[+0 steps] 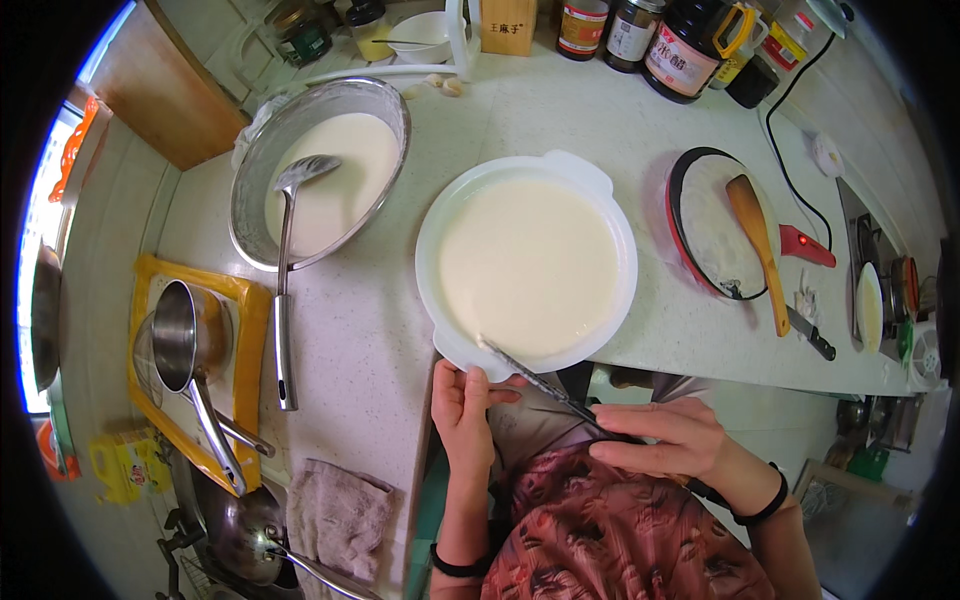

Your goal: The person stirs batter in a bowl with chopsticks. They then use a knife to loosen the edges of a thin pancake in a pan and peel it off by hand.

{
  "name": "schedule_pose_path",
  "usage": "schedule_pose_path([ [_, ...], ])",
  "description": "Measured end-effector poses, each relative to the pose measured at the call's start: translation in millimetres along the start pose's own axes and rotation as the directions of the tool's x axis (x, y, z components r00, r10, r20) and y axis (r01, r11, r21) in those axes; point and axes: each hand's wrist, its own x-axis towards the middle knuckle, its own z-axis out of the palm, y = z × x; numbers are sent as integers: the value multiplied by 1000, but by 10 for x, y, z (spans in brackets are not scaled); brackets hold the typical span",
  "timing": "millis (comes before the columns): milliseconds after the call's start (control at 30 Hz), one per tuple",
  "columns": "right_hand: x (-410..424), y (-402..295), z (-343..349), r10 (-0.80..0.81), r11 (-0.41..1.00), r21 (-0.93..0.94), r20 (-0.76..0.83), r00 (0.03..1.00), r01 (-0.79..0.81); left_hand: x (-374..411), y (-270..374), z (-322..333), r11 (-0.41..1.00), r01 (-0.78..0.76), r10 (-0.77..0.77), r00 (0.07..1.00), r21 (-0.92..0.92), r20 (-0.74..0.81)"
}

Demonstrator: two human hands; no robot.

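Observation:
A white plastic basin (624,262) of smooth cream-coloured batter (529,262) stands before me at the counter's front edge. My left hand (466,401) grips its near tab, thumb on top and fingers beneath. In my right hand (660,439) is a thin dark utensil (553,391), possibly chopsticks. Its batter-coated tip meets the basin's near rim. To the right, a pale flatbread (712,217) covers a round electric griddle (670,217), whose red handle (806,246) shows a lit light. Across the flatbread lies a wooden spatula (754,236).
Left, a metal bowl (247,225) of pale liquid supports a ladle (283,300). A saucepan (176,337) sits on a yellow-edged tray (255,322), near a towel (341,517) and wok (244,532). A knife (814,334) lies right; bottles (679,56) line the back.

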Motion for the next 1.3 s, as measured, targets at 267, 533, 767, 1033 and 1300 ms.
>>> schedule_pose_path([
  [267,3,-16,-56,-52,998,-16,42,998,52,5,19,0,999,-6,6,1000,32,6],
  [533,66,-32,0,-70,996,-56,29,997,72,20,-5,-18,998,-20,19,1000,59,11],
  [767,81,-35,-39,-39,996,-77,33,999,41,20,14,-19,998,-13,11,999,54,32],
  [1033,89,-12,-15,-60,994,-93,25,998,62,23,12,-45,997,-17,15,999,80,28],
  [1300,131,-25,-14,-55,997,-60,26,998,57,32,26,-49,996,-11,7,999,89,50],
])
